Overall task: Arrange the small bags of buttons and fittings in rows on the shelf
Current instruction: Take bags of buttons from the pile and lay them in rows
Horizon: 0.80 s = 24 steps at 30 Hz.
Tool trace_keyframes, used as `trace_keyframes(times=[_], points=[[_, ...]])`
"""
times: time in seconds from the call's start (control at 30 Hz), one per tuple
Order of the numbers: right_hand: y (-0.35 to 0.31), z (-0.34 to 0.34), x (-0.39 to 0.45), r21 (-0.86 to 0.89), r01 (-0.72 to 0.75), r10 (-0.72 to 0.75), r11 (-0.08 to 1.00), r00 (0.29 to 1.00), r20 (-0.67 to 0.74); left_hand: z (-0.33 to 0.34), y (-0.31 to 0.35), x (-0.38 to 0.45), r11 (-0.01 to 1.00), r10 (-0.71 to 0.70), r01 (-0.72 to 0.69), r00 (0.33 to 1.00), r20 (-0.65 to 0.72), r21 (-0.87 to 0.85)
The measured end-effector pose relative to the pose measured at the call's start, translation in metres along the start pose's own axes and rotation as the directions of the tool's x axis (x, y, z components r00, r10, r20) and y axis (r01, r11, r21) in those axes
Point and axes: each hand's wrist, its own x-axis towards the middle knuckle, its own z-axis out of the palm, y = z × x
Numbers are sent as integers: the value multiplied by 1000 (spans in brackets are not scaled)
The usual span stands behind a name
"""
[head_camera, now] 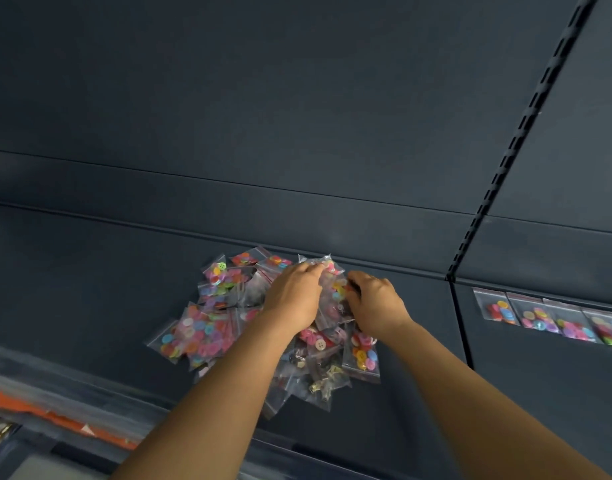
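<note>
A loose pile of small clear bags [207, 327] with coloured buttons and metal fittings lies on the dark shelf [90, 271]. Both my hands rest on top of the pile's far side. My left hand [294, 296] presses on bags, its fingertips on a clear bag of buttons [327, 268] near the back edge. My right hand [375, 303] is curled with its fingers pinching that same cluster of bags. How many bags each hand grips is hidden by the fingers.
On the neighbouring shelf section to the right, a row of several button bags [553, 318] lies side by side. A slotted upright [526, 119] divides the two sections. An orange strip [55, 417] runs along the lower left front edge.
</note>
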Motion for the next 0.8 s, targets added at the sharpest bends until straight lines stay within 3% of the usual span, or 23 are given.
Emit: trace_keyframes(times=[0.3, 0.43, 0.67, 0.8], points=[[-10, 0, 14, 144, -90, 92, 985, 996, -12, -4, -15, 17, 998, 39, -39, 999, 0, -41], [-9, -3, 16, 285, -70, 93, 956, 993, -69, -9, -19, 16, 987, 2, -9, 999, -45, -160], [-15, -8, 16, 573, -50, 137, 818, 985, -108, -19, -25, 10, 963, -24, 34, 999, 38, -267], [-29, -11, 12, 703, 13, 64, 711, 994, -83, -24, -19, 6, 895, -17, 21, 1000, 14, -446]])
